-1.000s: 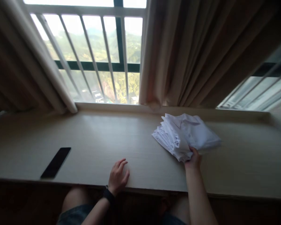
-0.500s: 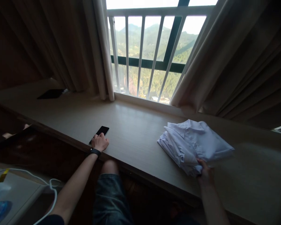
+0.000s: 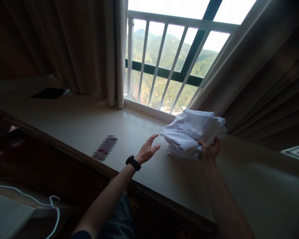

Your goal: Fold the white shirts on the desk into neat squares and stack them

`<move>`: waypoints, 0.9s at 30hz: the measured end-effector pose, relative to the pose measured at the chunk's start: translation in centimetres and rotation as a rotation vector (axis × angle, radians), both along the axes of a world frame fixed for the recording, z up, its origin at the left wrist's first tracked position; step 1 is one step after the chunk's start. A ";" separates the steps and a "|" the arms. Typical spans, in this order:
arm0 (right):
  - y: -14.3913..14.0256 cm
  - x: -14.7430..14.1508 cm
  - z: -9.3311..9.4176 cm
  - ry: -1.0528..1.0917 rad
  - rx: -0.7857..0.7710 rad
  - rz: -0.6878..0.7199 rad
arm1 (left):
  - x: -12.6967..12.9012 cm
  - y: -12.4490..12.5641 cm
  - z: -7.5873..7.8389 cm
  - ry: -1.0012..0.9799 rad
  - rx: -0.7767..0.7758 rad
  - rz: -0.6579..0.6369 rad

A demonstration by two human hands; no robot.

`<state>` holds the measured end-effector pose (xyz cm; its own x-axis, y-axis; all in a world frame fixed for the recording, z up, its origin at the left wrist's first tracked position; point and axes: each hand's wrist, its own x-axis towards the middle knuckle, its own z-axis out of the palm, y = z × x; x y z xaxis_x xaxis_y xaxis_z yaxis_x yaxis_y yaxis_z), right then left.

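A folded white shirt (image 3: 186, 132) is by the window end of the long table, its right side raised off the surface. My right hand (image 3: 209, 149) grips its near right edge, thumb on top and fingers partly hidden by the cloth. Left of the shirt, my left hand (image 3: 148, 150) hovers over the table with thumb and fingers apart, holding nothing. Its fingertips come close to the shirt's left corner. A phone (image 3: 106, 147), blurred out by pixels, lies on the table to the left of that hand.
The pale table (image 3: 72, 122) runs along the window, with its front edge toward me. A dark flat object (image 3: 48, 93) lies at its far left. Curtains (image 3: 114, 53) hang on both sides of a white railing (image 3: 164, 23). A white cable (image 3: 56, 215) loops at the lower left.
My left hand has left the phone and moved right toward the shirt. My right hand has lifted the shirt's right side and shifted it toward the window.
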<state>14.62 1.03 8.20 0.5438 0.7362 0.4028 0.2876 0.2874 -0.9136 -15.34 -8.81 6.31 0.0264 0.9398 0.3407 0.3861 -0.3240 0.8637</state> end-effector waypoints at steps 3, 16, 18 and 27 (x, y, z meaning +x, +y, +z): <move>4.3 -6.0 4.3 -0.257 0.067 -0.010 | 2.0 0.8 -0.1 -0.029 -0.003 -0.011; 7.1 -28.8 -1.3 -1.618 0.046 0.625 | -4.1 -5.8 -11.8 0.764 -0.123 0.430; 6.3 -29.9 -3.8 -1.650 0.084 0.663 | -3.6 -5.7 -11.9 0.781 -0.121 0.456; 4.7 -28.2 -7.3 -1.535 0.171 0.585 | -3.3 -5.6 -11.8 0.782 -0.140 0.466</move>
